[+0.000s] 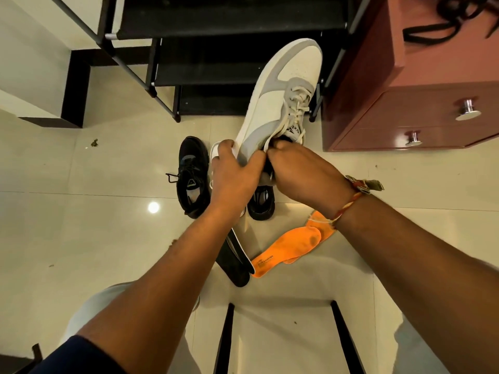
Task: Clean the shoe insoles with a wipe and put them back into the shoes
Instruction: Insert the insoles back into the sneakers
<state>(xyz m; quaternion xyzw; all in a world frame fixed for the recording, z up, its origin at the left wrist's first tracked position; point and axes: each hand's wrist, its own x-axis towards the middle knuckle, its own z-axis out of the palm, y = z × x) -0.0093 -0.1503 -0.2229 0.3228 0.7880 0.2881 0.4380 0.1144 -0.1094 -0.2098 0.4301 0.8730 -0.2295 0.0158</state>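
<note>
The left hand is wrapped round the heel end of a white and grey lace-up sneaker, fingers curled over its side, holding it up off the floor with the toe pointing away from the person. The right hand meets it at the shoe's opening, fingers curled down into the collar and gripping there. Whether they also hold an insole inside cannot be told, as the knuckles hide it. A red and yellow thread bracelet circles the right wrist. Just under the left hand the edge of a second white shoe shows, and beside it on the glossy cream tiled floor stand a pair of black sneakers, one largely hidden behind the hands. Nearer the person lie two orange foam insoles, overlapping, and two black insoles touching their heel end. Beyond the raised shoe stands a black metal shoe rack, and to the right a reddish-brown drawer cabinet with shiny metal knobs.
</note>
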